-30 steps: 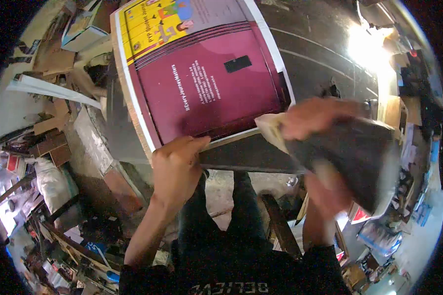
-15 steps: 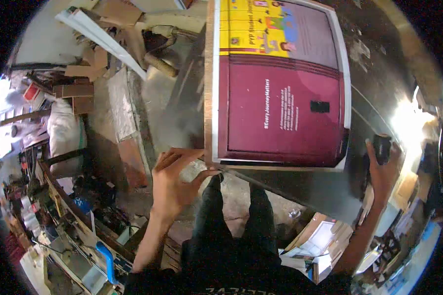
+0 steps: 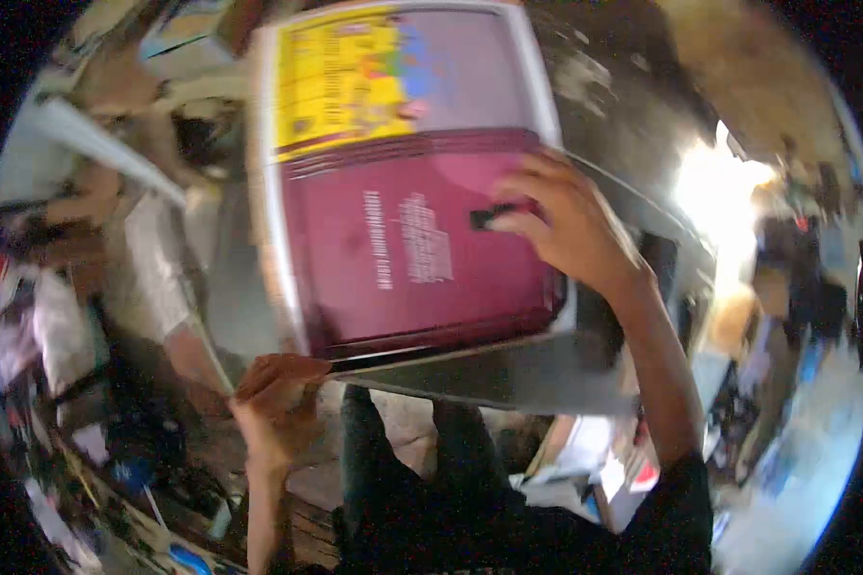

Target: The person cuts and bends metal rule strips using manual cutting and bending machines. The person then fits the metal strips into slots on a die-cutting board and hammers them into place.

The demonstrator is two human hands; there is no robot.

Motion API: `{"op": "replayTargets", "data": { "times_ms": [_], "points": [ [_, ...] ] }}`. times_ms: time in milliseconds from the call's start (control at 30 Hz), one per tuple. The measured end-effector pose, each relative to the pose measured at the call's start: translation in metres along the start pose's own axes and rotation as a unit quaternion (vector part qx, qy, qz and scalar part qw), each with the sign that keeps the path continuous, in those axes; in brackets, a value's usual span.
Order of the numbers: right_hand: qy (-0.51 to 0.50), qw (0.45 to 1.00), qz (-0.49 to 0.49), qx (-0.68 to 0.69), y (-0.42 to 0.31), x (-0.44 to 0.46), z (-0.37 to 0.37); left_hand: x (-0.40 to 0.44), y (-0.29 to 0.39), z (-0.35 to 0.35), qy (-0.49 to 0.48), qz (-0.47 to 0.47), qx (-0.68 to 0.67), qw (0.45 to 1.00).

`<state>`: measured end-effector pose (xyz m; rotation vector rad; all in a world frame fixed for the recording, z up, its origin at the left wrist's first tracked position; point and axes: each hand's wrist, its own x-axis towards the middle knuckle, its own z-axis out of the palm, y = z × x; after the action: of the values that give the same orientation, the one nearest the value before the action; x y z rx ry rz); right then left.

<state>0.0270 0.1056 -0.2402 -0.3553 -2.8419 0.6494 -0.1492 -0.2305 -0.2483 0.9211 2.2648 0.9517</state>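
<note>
A stack of printed cover sheets (image 3: 355, 297), maroon with a yellow and grey part and a white margin, lies on a dark flat table (image 3: 470, 374). My left hand (image 3: 280, 401) is at its near left corner, fingers closed together against the edge. Over the maroon part, my right hand (image 3: 575, 225) reaches in from the right, thumb and fingers apart and blurred by motion. Beside the thumb tip is a small black patch (image 3: 483, 218) on the sheet. A dark object (image 3: 656, 259) stands to the right of the stack, behind my right wrist; its kind is unclear.
On the left are a long white strip (image 3: 115, 149), a pale worn board (image 3: 160, 259) and a white sack (image 3: 64, 331). Papers and cardboard (image 3: 580, 450) lie below the table's near right side. Bright light comes from the right.
My right hand has moved left from the dark object onto the maroon sheet. My left fingers have closed together at the corner. The view has shifted, so the stack appears further left and tilted.
</note>
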Motion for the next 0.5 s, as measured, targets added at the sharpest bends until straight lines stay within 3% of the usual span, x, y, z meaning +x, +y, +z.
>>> {"op": "replayTargets", "data": {
  "times_ms": [67, 167, 200, 267, 367, 400, 467, 500],
  "points": [
    [0.014, 0.999, -0.022, 0.043, 0.012, -0.004, 0.002, 0.003, 0.0, 0.008, 0.043, 0.08, 0.05, 0.995],
    [0.042, 0.986, 0.151, 0.058, 0.006, -0.037, -0.05, 0.009, 0.006, 0.006, -0.012, 0.117, 0.014, 0.993],
    [0.044, 0.984, 0.165, 0.051, 0.009, -0.057, -0.061, 0.012, 0.007, 0.007, -0.009, 0.149, 0.058, 0.987],
    [0.13, 0.924, 0.3, -0.196, -0.008, -0.107, -0.085, 0.016, 0.005, 0.002, -0.003, 0.187, 0.097, 0.978],
    [0.077, 0.834, 0.428, -0.34, -0.03, -0.173, -0.055, 0.017, 0.0, 0.002, 0.001, 0.182, 0.128, 0.975],
    [0.122, 0.876, 0.435, -0.167, -0.028, -0.186, -0.05, 0.015, -0.001, 0.003, 0.001, 0.196, 0.125, 0.973],
    [0.174, 0.886, 0.43, 0.018, -0.022, -0.2, -0.061, 0.011, 0.001, 0.002, -0.026, 0.044, 0.002, 0.999],
    [0.12, 0.872, 0.473, -0.038, -0.014, -0.195, -0.086, 0.018, -0.002, 0.0, -0.026, 0.182, 0.086, 0.979]
  ]
}}
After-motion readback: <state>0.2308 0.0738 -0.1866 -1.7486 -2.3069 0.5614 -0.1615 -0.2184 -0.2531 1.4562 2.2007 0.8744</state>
